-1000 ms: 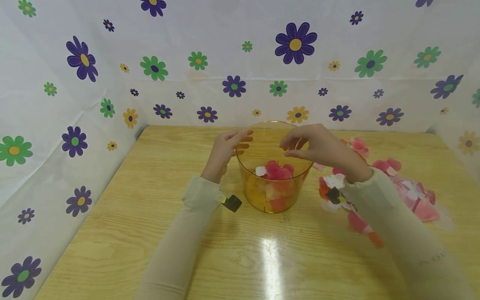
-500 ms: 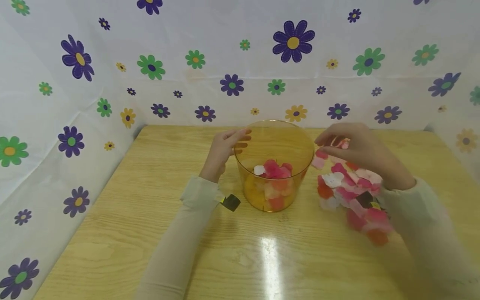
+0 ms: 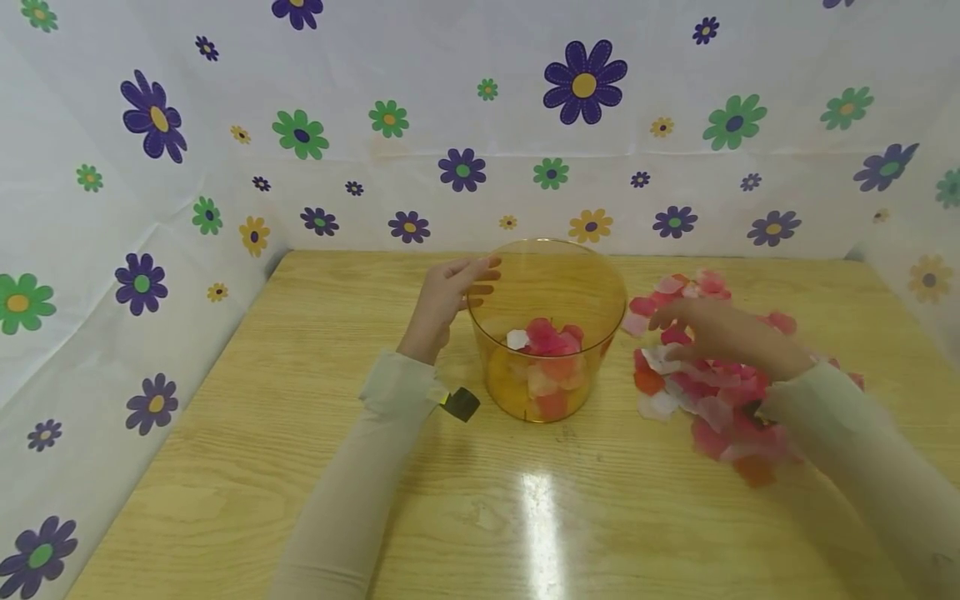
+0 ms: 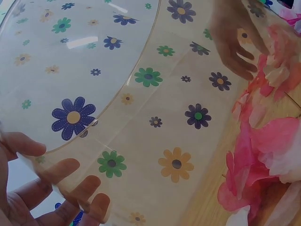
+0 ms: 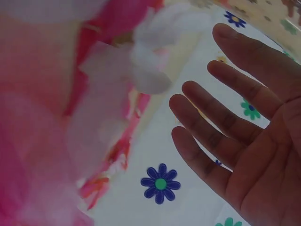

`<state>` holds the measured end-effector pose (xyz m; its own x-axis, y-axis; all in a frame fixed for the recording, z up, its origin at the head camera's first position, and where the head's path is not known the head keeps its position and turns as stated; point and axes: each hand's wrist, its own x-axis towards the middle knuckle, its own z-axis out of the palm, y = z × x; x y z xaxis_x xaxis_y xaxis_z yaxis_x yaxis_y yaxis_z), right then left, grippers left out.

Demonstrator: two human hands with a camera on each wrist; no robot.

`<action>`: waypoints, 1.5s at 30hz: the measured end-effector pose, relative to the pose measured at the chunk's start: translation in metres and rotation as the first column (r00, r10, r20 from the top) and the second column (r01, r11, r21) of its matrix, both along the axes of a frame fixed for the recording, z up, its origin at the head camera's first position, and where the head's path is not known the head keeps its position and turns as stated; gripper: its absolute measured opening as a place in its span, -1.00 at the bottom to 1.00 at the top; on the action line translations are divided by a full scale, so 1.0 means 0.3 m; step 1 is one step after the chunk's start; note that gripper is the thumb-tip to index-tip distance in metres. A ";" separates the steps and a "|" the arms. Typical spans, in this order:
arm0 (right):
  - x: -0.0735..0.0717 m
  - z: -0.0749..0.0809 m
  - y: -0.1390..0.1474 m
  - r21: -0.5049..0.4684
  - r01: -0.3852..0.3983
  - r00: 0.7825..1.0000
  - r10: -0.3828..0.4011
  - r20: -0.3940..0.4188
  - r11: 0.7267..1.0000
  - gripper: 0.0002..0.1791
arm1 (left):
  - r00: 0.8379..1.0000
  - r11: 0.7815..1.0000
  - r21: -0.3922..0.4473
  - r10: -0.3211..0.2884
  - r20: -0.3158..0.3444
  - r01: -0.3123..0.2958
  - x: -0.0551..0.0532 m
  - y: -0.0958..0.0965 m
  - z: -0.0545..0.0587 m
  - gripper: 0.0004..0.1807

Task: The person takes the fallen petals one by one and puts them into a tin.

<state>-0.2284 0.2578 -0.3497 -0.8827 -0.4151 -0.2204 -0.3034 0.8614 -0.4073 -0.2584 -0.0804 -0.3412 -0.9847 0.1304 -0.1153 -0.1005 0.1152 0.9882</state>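
A transparent amber bucket [image 3: 551, 287] stands upright on the table. Pink, red and white artificial petals [image 3: 553, 337] lie at its bottom. My left hand [image 3: 442, 300] is at the bucket's left side, fingers slightly spread along the wall. In the left wrist view, the left thumb's tip is right at the bucket's rim [image 4: 129, 80]. My right hand [image 3: 720, 333] is low over the loose petal pile [image 3: 720, 408], right of the bucket, with fingers spread. Nothing shows between the right hand's fingers [image 5: 221, 108] in the right wrist view.
A white cloth [image 3: 330, 67] printed with purple, green and yellow flowers hangs behind and to the left of the wooden table [image 3: 300, 467]. A small black tag [image 3: 461, 405] sticks out at the left cuff.
My right hand has moved from over the bucket's opening to the right and down over the petal pile. The left hand stays at the bucket's side.
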 end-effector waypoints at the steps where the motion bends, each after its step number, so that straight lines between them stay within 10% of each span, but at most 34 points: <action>1: -0.002 -0.012 -0.001 0.000 0.002 1.000 -0.002 0.017 1.000 -0.51 | 1.000 1.000 0.000 0.000 -0.002 0.000 0.000 0.000 0.000 -0.57; 24: -0.078 -0.129 -0.005 0.068 -0.056 0.997 0.052 0.058 0.996 -0.94 | 1.000 1.000 -0.008 -0.004 -0.015 0.004 -0.005 -0.001 -0.007 -0.58; 34: -0.075 -0.076 0.005 0.029 0.038 0.997 -0.040 0.067 0.999 -0.96 | 1.000 1.000 -0.010 -0.001 -0.015 0.001 -0.007 -0.004 -0.008 -0.58; 45: -0.083 0.089 0.008 0.025 0.000 0.993 0.003 -0.122 1.000 -0.88 | 1.000 1.000 -0.005 -0.001 -0.019 0.001 -0.005 -0.004 -0.007 -0.57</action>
<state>-0.2532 0.2603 -0.3228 -0.9029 -0.4124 -0.1215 -0.3511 0.8704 -0.3451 -0.2600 -0.0816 -0.3433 -0.9866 0.1309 -0.0977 -0.0820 0.1199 0.9894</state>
